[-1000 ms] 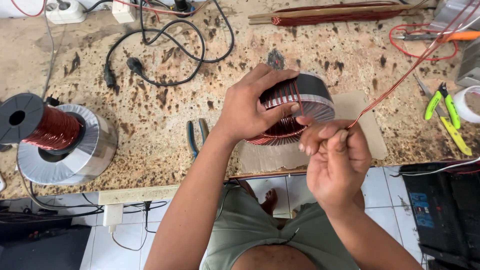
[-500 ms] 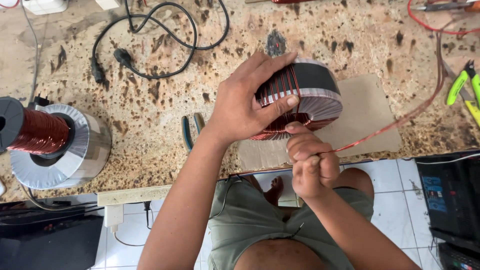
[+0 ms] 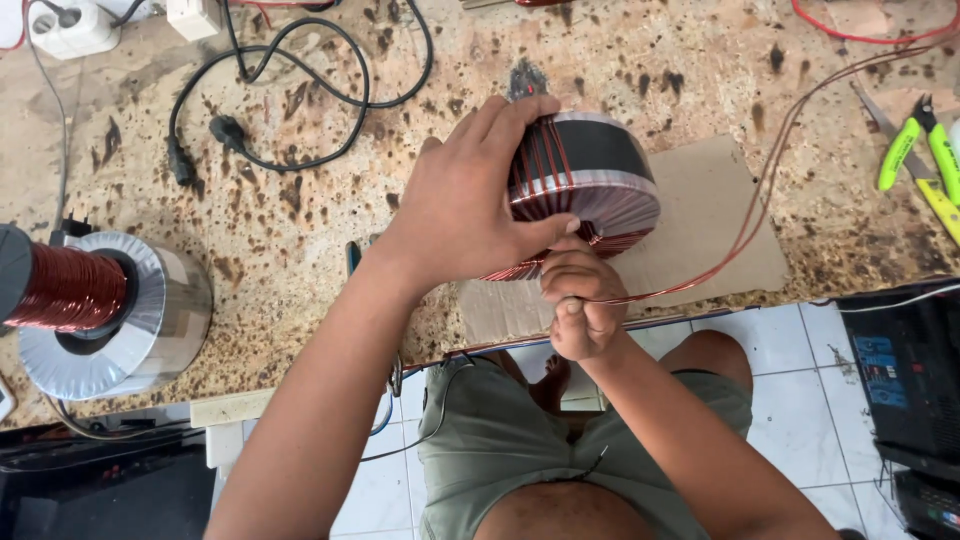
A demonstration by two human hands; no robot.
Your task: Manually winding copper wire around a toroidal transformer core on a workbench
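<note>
Left hand [image 3: 465,215] gripped toroidal coil [image 3: 585,185], tilted on edge over cardboard sheet [image 3: 715,225], axis pointing toward bench front. Right hand [image 3: 580,300] clenched around copper wire [image 3: 750,215] trailing rightward, upward.

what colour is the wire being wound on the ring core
Reddish copper wire, clearest in the head view.

- Your left hand [image 3: 470,215] is covering the near-left side of the coil [image 3: 590,185], hiding the windings there.
- Your right hand [image 3: 580,300] is closing round the wire [image 3: 760,190], hiding its end.
- The wire is running off the right edge.
- The spool [image 3: 60,288] is being cut by the left edge.
- The pliers [image 3: 925,155] are leaving the frame at right.
</note>
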